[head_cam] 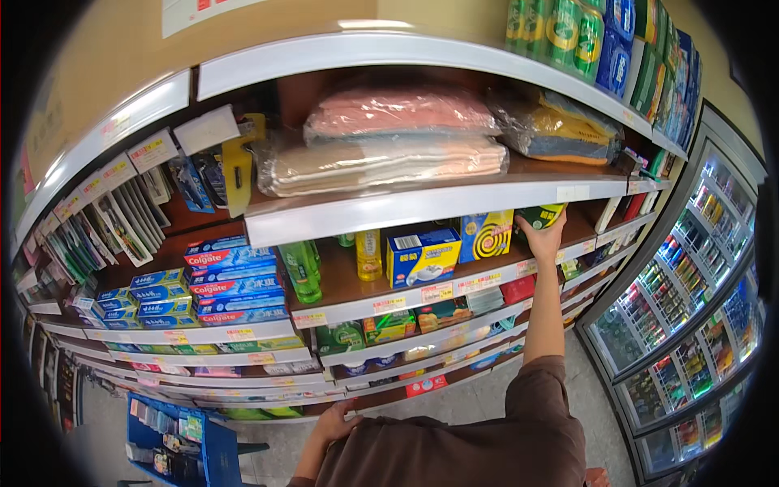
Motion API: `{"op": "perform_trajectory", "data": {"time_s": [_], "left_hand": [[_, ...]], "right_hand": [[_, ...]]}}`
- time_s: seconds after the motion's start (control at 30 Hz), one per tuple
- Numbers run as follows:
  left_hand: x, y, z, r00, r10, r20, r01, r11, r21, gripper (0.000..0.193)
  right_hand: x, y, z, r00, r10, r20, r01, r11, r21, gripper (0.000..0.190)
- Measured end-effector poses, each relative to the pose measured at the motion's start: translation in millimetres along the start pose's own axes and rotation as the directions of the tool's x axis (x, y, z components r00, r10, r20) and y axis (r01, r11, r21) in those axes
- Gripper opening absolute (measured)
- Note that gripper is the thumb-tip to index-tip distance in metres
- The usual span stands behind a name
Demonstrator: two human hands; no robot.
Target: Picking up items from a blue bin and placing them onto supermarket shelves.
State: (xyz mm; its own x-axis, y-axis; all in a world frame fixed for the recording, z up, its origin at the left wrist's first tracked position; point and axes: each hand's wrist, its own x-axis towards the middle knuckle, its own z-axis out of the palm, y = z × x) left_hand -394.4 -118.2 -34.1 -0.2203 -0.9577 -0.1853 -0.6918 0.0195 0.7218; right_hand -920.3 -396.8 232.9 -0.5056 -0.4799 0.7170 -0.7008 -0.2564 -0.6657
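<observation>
My right hand (543, 232) reaches onto a shelf below the plastic-wrapped folded textiles (389, 164) and grips a dark green and yellow package (539, 214). Left of it on the same shelf stand a blue and yellow box with a spiral picture (487, 236), a blue and yellow box (424, 258), a bottle of yellow liquid (369, 255) and green bottles (302, 272). My left hand (336, 421) is low, by my body near the lower shelf edges; its fingers are partly bent, and whether it holds anything is unclear.
Stacked toothpaste boxes (234, 283) and hanging packets (128, 225) fill the shelves on the left. A blue crate (222, 453) with goods stands at lower left. Drink cans (563, 33) sit on top at right. A glass-door drinks cooler (675, 268) stands at the right.
</observation>
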Motion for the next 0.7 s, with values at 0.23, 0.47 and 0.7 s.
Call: {"op": "perform_trajectory", "data": {"time_s": [0.23,0.47,0.7], "left_hand": [[5.3,26.4,14.5,0.999,0.043,-0.018,-0.043,0.999,0.030,0.061],[-1.5,44.9,37.8,0.996,-0.001,0.093,-0.003,0.999,0.047,0.068],[-37.1,3.4,41.6,0.979,-0.184,0.091,0.171,0.976,0.133,0.069]], "right_hand": [[4.7,12.5,-25.1,0.990,0.006,0.139,0.015,0.989,-0.150,0.127],[-15.2,30.3,-35.6,0.985,-0.157,0.064,0.168,0.956,-0.241,0.098],[-228.3,56.0,-52.6,0.994,-0.045,0.101,0.048,0.999,-0.025,0.012]]}}
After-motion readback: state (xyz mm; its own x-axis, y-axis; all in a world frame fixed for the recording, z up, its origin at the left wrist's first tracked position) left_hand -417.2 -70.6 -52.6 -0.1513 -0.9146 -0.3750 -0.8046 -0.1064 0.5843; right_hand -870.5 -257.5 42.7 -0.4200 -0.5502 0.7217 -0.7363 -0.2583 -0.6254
